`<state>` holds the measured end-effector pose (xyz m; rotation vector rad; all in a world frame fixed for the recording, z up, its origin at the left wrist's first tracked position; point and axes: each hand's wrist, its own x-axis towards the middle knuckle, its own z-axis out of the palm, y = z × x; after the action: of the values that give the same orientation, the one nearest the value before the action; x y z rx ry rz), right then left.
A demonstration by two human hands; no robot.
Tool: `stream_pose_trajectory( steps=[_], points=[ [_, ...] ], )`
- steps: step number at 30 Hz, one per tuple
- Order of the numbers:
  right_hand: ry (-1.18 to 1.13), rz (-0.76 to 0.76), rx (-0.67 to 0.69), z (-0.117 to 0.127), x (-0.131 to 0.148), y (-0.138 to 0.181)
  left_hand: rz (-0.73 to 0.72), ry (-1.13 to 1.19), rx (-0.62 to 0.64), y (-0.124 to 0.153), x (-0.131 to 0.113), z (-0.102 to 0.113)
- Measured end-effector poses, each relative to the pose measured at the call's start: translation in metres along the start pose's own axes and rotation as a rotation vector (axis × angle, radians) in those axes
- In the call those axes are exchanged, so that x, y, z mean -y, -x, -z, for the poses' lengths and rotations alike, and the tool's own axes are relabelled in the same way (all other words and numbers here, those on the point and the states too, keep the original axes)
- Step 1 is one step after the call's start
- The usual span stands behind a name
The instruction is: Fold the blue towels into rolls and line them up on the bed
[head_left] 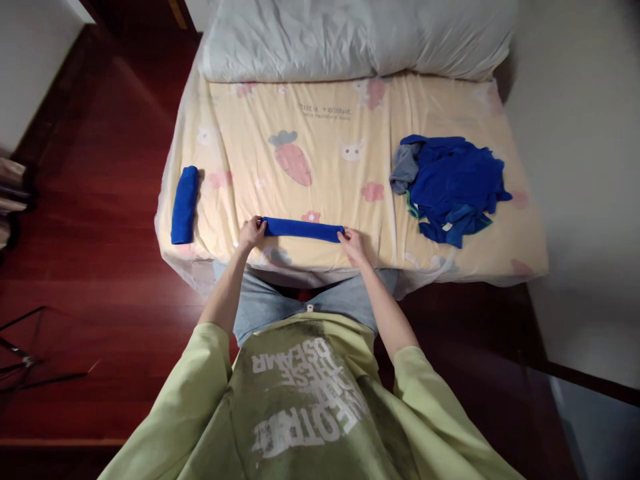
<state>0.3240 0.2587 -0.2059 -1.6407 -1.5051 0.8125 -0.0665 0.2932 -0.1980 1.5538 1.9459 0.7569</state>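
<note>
I see the bed [350, 113] filling the upper frame, its yellow sheet printed with a carrot and rabbits; a pale pillow [350, 37] lies across its far end; on the right side of the sheet sits a loose pile of blue cloths [453, 183]; near the left edge lies a finished blue roll [185, 204], set lengthwise; at the near edge, between my hands, lies a long rolled blue cloth [303, 229], flat on the sheet; my left hand [251, 233] grips its left end, fingers curled over it; my right hand [353, 243] presses on its right end.
</note>
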Motion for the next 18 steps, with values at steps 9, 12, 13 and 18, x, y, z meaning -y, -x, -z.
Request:
stream_pose_trajectory(
  steps=[9, 12, 13, 18],
  points=[
    [0.638, 0.453, 0.135, 0.018, 0.029, 0.019, -0.560, -0.310, 0.105, 0.038, -0.019, 0.015],
    [0.765, 0.493, 0.209, 0.022, 0.035, 0.017, -0.604, -0.416, 0.156, 0.039, -0.025, 0.018],
    [0.805, 0.503, 0.230, 0.024, 0.038, 0.016, -0.604, -0.448, 0.167, 0.037, -0.027, 0.019],
    [1.005, 0.539, 0.338, 0.030, 0.054, 0.000, -0.649, -0.589, 0.200, 0.025, -0.042, 0.020]
  ],
)
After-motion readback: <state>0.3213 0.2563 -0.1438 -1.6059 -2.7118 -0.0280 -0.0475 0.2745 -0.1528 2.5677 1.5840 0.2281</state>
